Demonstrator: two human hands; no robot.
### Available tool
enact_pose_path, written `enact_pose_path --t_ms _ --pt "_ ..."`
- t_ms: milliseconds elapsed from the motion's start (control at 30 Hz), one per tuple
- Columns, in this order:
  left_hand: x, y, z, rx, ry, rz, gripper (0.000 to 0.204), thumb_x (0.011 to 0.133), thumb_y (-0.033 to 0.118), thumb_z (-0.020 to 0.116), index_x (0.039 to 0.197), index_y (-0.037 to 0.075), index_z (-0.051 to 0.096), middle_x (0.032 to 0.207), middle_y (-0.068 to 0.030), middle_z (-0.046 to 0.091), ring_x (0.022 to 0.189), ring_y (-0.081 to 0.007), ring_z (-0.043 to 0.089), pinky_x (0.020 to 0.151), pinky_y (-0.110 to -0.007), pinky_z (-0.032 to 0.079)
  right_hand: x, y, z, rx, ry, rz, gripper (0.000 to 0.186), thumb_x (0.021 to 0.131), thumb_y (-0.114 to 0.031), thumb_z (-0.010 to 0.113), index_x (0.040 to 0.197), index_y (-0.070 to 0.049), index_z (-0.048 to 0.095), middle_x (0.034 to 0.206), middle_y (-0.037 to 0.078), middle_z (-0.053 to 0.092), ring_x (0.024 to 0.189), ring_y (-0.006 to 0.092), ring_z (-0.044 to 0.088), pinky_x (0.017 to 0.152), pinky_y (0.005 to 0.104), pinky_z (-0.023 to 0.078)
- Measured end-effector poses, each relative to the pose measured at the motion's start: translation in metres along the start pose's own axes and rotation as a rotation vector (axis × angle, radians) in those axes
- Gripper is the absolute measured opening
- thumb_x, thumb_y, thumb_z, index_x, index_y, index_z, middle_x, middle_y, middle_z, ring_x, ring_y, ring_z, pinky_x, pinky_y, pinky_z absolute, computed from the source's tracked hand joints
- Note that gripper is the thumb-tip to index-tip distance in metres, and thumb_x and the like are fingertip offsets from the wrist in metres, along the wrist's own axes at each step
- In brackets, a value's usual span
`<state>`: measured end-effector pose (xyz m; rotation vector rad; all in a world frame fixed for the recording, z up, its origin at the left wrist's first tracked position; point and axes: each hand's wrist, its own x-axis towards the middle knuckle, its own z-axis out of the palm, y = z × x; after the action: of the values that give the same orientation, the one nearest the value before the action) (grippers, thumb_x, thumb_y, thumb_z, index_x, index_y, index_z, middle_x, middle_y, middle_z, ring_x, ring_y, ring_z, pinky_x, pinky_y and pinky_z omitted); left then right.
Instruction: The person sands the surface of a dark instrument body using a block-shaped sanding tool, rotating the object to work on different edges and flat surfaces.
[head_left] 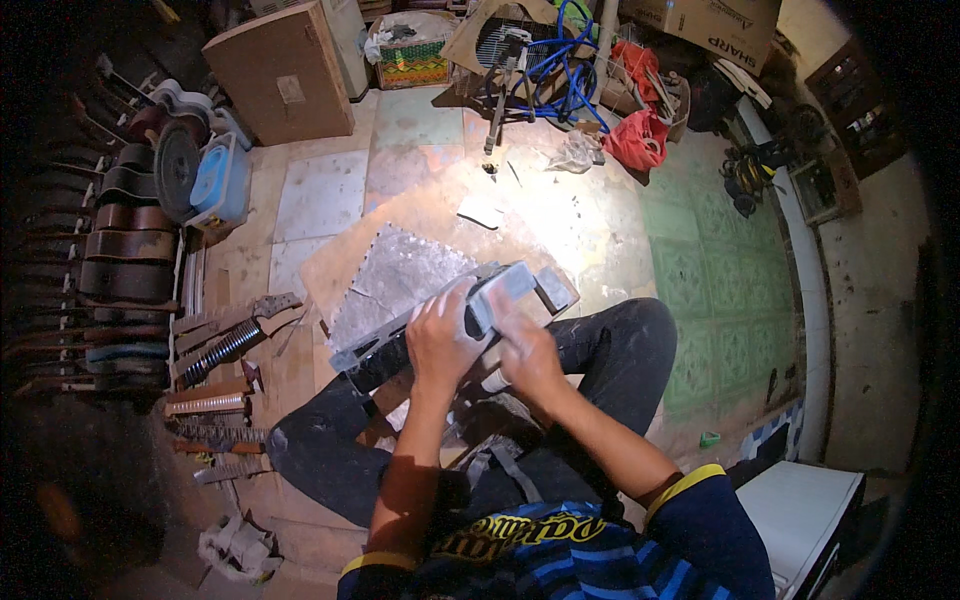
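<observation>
A long, narrow grey piece dusted with powder (345, 358) lies slantwise across my lap, with a block-like, frame-shaped right end (556, 291). My left hand (440, 328) is closed over its middle, fingers wrapped round the upper edge. Close by, my right hand (528, 352) is at the piece's right part, against a pale grey flat face (516, 282). Motion smears the right fingers, so whether they hold anything is unclear. Both hands look dusty. Under and beyond the piece, a dusty grey sheet (395, 272) covers part of the floor.
Several guitar-like instruments (130, 245) stand in a row at the left, near a blue-lidded plastic tub (218, 185). Hand tools (225, 350) lie by my left knee. A blue hose (570, 85) and a red bag (637, 140) are at the back. A white box-shaped thing (800, 515) stands at lower right.
</observation>
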<state>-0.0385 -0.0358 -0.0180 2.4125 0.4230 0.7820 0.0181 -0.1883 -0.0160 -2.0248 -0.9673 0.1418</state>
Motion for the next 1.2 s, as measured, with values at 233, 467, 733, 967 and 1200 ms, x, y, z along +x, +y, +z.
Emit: enact_pose_path --t_ms 233,467,733,967,1200 --pt "0.015 -0.003 -0.005 0.016 -0.048 -0.069 0.056 0.068 0.037 0.091 0.112 0.011 0.068 0.098 -0.0147 0.074 0.09 -0.0353 0.072 0.078 -0.046 0.057 0.049 0.124 -0.058 -0.193 -0.07 0.595 0.053 0.089 -0.004 0.061 0.141 -0.009 0.062 0.104 0.024 0.075 0.083 0.0333 0.072 0.077 0.0402 0.057" --pt "0.059 -0.018 -0.006 -0.014 -0.019 -0.235 0.041 0.092 0.04 0.067 0.116 0.007 0.065 0.099 -0.0235 0.072 0.095 -0.0461 0.068 0.083 -0.053 0.053 0.052 0.147 -0.053 0.107 0.081 0.393 0.045 0.087 -0.01 0.06 0.131 -0.008 0.068 0.108 0.027 0.072 0.095 0.0401 0.072 0.086 0.0443 0.056" --pt "0.067 -0.041 -0.032 0.311 -0.221 -0.231 0.062 0.094 0.052 0.066 0.131 0.003 0.06 0.119 -0.0225 0.069 0.112 -0.0415 0.064 0.096 -0.051 0.048 0.049 0.122 -0.042 -0.016 -0.102 0.496 0.062 0.085 -0.005 0.057 0.14 -0.032 0.064 0.109 0.026 0.07 0.101 0.0417 0.069 0.091 0.0472 0.054" --pt "0.038 -0.051 -0.076 0.791 -0.292 -0.185 0.078 0.076 0.07 0.075 0.119 0.004 0.071 0.115 -0.0172 0.071 0.11 -0.0351 0.065 0.095 -0.049 0.047 0.045 0.126 -0.042 -0.016 -0.159 0.479 0.067 0.084 -0.004 0.056 0.144 -0.033 0.06 0.111 0.026 0.07 0.105 0.0433 0.066 0.096 0.0476 0.052" --pt "0.003 -0.098 -0.103 0.117 -0.058 -0.356 0.049 0.076 0.026 0.088 0.112 0.0 0.068 0.106 -0.0161 0.067 0.101 -0.0323 0.064 0.093 -0.04 0.051 0.054 0.114 -0.038 0.388 -0.12 0.568 0.059 0.089 -0.003 0.056 0.146 -0.018 0.06 0.114 0.017 0.074 0.099 0.0302 0.07 0.093 0.0394 0.054"
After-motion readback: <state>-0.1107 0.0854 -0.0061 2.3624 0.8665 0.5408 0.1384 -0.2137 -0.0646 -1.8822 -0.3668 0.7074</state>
